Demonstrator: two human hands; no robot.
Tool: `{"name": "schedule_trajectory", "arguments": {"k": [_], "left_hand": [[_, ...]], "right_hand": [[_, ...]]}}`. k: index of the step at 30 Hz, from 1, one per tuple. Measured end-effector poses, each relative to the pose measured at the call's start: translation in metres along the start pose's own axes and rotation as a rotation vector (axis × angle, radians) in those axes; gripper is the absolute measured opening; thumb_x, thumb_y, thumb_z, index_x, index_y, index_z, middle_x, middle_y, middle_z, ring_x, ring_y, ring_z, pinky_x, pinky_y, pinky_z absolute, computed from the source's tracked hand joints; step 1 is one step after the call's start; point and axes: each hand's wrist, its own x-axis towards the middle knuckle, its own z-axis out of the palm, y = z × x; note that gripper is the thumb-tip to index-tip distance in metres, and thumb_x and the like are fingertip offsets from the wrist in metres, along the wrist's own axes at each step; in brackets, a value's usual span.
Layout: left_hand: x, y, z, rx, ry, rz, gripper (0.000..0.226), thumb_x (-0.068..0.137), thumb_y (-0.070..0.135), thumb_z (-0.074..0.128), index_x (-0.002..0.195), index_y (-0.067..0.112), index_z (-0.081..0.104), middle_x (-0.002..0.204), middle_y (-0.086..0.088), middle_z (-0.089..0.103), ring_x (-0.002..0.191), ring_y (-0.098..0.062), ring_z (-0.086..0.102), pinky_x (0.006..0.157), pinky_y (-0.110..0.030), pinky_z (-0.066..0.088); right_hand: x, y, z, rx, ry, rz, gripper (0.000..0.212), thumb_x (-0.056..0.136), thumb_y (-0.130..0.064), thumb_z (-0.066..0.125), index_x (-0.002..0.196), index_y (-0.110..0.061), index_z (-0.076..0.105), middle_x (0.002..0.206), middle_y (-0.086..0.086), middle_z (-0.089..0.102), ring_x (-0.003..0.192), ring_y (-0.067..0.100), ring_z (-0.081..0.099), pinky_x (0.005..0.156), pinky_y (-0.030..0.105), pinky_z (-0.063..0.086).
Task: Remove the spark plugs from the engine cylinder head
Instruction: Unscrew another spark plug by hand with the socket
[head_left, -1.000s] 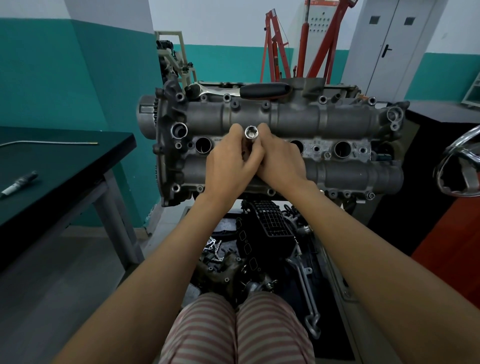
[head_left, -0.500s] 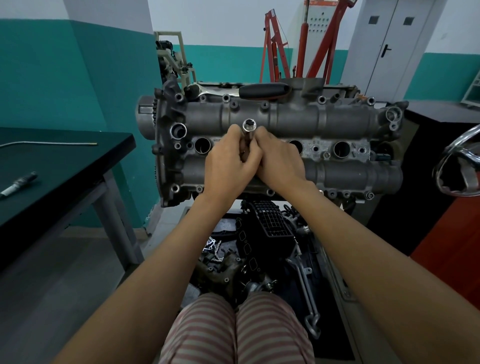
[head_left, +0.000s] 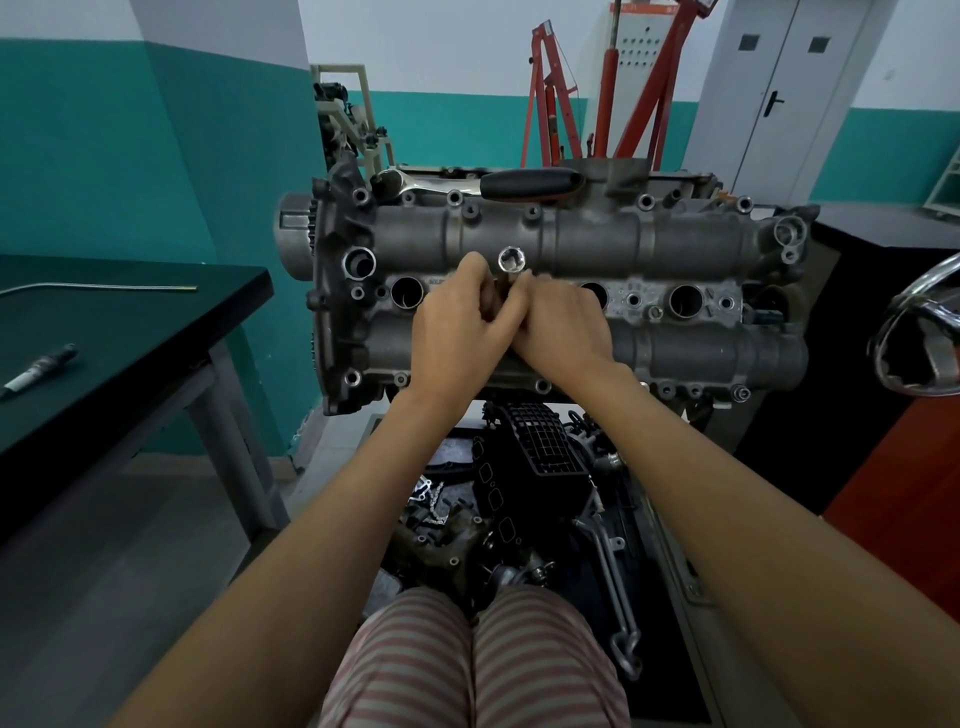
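The grey cylinder head (head_left: 675, 244) lies across the middle of the head view on a stand. A shiny socket (head_left: 511, 260) on a shaft sticks up out of the second plug well from the left. My left hand (head_left: 460, 332) and my right hand (head_left: 563, 330) meet around that shaft, fingers curled on it just below the socket's open end. Three other plug wells stand open: one (head_left: 407, 291) left of my hands, two to the right (head_left: 595, 293) (head_left: 684, 301). One removed spark plug (head_left: 39, 370) lies on the dark table at left.
A ratchet with a black handle (head_left: 530, 183) rests on the head's far edge. The dark table (head_left: 130, 332) at left carries a thin rod (head_left: 104, 287). Engine parts (head_left: 519, 493) are piled below the stand. Red hoist legs (head_left: 608, 83) rise behind, a chrome wheel (head_left: 919, 338) at right.
The socket has risen a little further out of the well and away from me, with both hands following it up the shaft.
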Motion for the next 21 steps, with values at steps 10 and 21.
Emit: {"name": "schedule_trajectory", "arguments": {"k": [10,21], "left_hand": [[0.0016,-0.0029,0.0010,0.011,0.020,0.013,0.033,0.092,0.030,0.057,0.071,0.006,0.050,0.049,0.009,0.036,0.046,-0.009,0.036,0.050,-0.024,0.030],[-0.0002,-0.0029,-0.0001,0.029,-0.012,0.033,0.026,0.089,0.027,0.053,0.081,0.004,0.047,0.064,-0.007,0.053,0.057,-0.019,0.050,0.053,-0.030,0.039]], "right_hand": [[0.0010,0.0007,0.0012,0.048,0.014,0.026,0.033,0.089,-0.041,0.042,0.098,-0.010,0.049,0.082,0.011,0.065,0.074,0.032,0.061,0.056,0.032,0.029],[0.0010,-0.0004,0.0005,0.024,-0.030,0.023,0.019,0.092,-0.027,0.041,0.096,-0.010,0.048,0.084,0.006,0.064,0.074,0.029,0.059,0.056,0.032,0.028]]}}
